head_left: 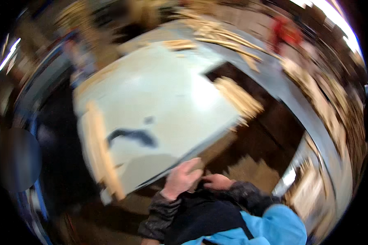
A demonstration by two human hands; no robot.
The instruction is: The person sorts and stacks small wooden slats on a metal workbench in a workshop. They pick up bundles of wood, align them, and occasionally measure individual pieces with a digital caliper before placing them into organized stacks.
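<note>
My left hand (180,179) and my right hand (218,181) are close together in front of my body, just past the near edge of a pale worktable (171,85). Motion smears the fingers of both, and whether anything is between them cannot be made out. Along the table's left edge lies a row of light wooden strips (100,147). A dark, curved, flat item (135,136) rests on the tabletop near them; its kind is unclear. At the table's right edge sits a bundle of wooden strips (240,99), its ends toward me.
A small stack of wood pieces (179,44) lies at the table's far side. Beyond it, long loose strips (225,36) cover a grey surface (292,92) that curves round to the right. More boards (308,185) lie at the near right. Something red (286,32) stands far right.
</note>
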